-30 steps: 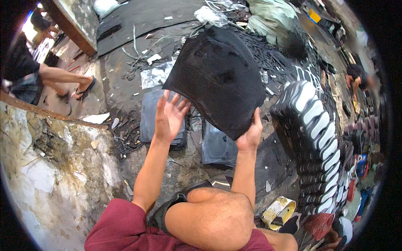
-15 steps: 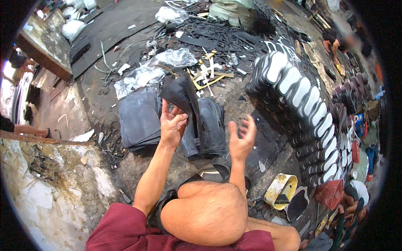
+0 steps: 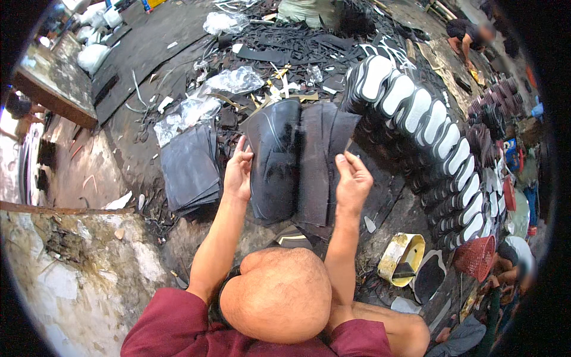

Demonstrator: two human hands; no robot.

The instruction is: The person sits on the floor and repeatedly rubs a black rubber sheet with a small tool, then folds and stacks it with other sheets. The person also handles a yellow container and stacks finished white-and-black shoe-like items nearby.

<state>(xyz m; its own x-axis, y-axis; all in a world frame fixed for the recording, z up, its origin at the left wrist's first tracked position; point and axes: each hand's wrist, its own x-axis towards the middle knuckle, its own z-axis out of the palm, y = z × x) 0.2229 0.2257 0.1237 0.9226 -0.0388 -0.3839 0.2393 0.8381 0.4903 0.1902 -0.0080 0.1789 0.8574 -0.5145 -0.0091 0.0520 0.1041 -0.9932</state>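
A bendy black rubber-like sheet (image 3: 273, 160) is spread between my hands, glossy on its left part and duller toward the right. Along its left edge lies my left hand (image 3: 238, 174), its fingers at the border and one pointing upward. My right hand (image 3: 353, 183) pinches the upper right edge between thumb and fingers. Left of the sheet, a stack of similar dark sheets (image 3: 187, 169) rests on the ground. Whatever lies directly under the held sheet is mostly hidden.
Tall rows of shoe soles with white tops (image 3: 399, 98) curve along the right. A cut yellowish container (image 3: 388, 260) and a red basket (image 3: 474, 257) stand nearer. Black scraps (image 3: 315, 56) and clear plastic (image 3: 235, 79) litter the far ground. Other people crouch at right.
The black sheet, folded and hanging from my left hand before, is now opened out wide. My right hand has gone from free in the air to pinching its right edge.
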